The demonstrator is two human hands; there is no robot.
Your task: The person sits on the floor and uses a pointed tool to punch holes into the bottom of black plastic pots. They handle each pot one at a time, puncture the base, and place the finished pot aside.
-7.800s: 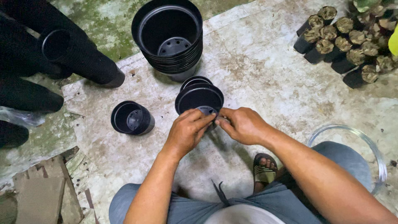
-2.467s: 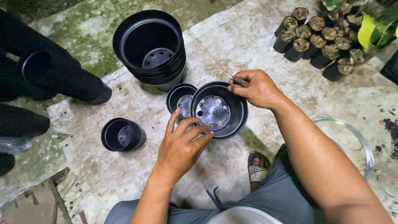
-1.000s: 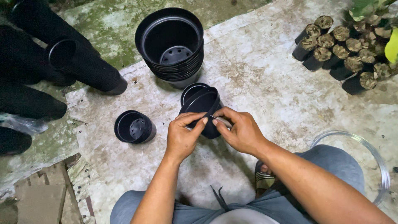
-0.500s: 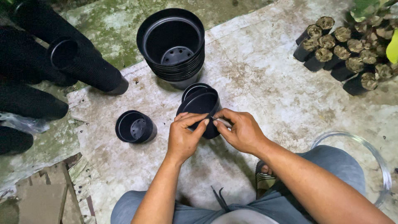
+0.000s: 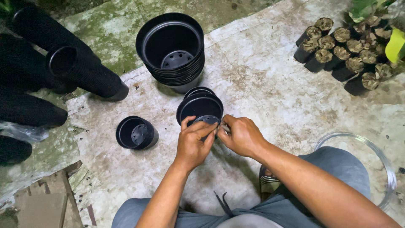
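Observation:
Both of my hands meet over a black plastic pot (image 5: 200, 107) in the middle of the head view. My left hand (image 5: 193, 141) grips the pot's near rim, fingers curled over it. My right hand (image 5: 242, 135) pinches a thin pale wire or small tool (image 5: 222, 126) right at the rim, touching my left fingers. A second small pot sits just behind the held one. A single small black pot (image 5: 136, 132) stands on the ground to the left.
A tall stack of large black pots (image 5: 173, 50) stands at the back. Long stacks of black pots (image 5: 80, 71) lie at the left. Filled seedling pots (image 5: 344, 55) cluster at the upper right. A coil of clear wire (image 5: 379, 164) lies by my right knee.
Two and a half seconds ago the pot was turned bottom-up with my hands apart on it. Now it faces away and both hands have closed together at its near rim.

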